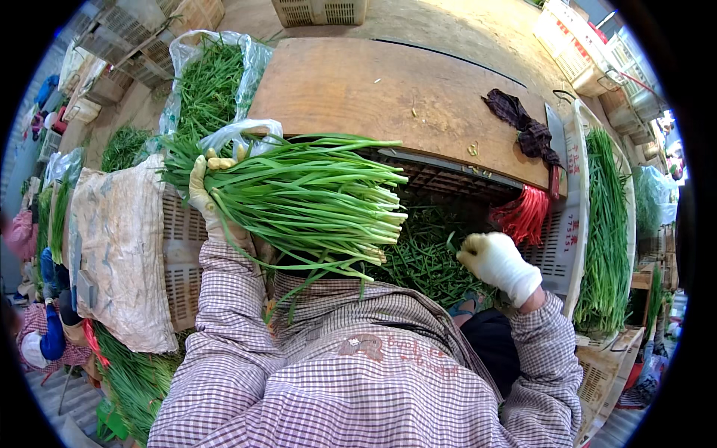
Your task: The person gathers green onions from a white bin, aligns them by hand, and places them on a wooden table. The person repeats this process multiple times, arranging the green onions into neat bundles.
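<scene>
My left hand (208,190), in a pale glove, grips a thick bunch of garlic chives (313,196) near its leafy end. The pale cut stems point right, and a few loose blades hang below over my apron. To the right, my right hand (493,260) is curled into a fist in a white glove, apart from the bunch. A small green leaf scrap (451,242) shows just beside its fingers; whether they hold it I cannot tell. Beneath lies a heap of leaf trimmings (428,246) on the ground.
A wooden board (386,84) ahead bears a dark cloth (521,126) and a knife (554,145) at its right edge. Red ties (524,215) hang below. A white crate (580,145) holds chives (605,235). Leaves fill a plastic bag (255,61). Left, sacking (120,252) covers a crate.
</scene>
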{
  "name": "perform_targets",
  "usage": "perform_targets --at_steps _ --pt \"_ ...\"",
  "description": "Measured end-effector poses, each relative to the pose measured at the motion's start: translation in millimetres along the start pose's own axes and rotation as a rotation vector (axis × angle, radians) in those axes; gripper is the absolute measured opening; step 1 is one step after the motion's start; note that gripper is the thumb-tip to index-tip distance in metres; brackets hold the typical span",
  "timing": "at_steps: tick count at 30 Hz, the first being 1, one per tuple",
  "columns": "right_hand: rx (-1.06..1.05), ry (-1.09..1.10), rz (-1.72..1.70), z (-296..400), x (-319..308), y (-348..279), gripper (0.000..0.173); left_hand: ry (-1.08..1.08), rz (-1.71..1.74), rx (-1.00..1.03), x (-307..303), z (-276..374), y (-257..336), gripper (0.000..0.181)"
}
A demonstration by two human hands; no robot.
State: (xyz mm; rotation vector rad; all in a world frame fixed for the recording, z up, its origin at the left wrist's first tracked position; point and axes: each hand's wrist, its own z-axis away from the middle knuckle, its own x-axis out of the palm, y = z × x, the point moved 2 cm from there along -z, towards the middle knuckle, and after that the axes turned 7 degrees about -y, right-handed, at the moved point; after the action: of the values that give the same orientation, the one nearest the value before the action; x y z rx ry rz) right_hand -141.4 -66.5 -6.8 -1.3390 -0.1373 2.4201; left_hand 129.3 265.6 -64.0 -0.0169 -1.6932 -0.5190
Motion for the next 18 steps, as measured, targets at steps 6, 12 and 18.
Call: perform_targets --at_steps 6,12,18 --pt "-0.2 0.331 -0.912 15.0 -18.7 -68.3 0.034 -0.001 -0.072 0.034 -14.9 7.0 2.8 0.023" --pt "-0.313 0.621 -0.652 -20.0 23.6 -121.6 0.027 0.23 -0.254 0.058 -17.3 17.8 -4.8 0.026" --pt "-0.573 0.473 -0.056 10.3 14.9 -142.9 0.028 0.145 -0.202 -0.063 -41.2 19.8 -8.6 0.029"
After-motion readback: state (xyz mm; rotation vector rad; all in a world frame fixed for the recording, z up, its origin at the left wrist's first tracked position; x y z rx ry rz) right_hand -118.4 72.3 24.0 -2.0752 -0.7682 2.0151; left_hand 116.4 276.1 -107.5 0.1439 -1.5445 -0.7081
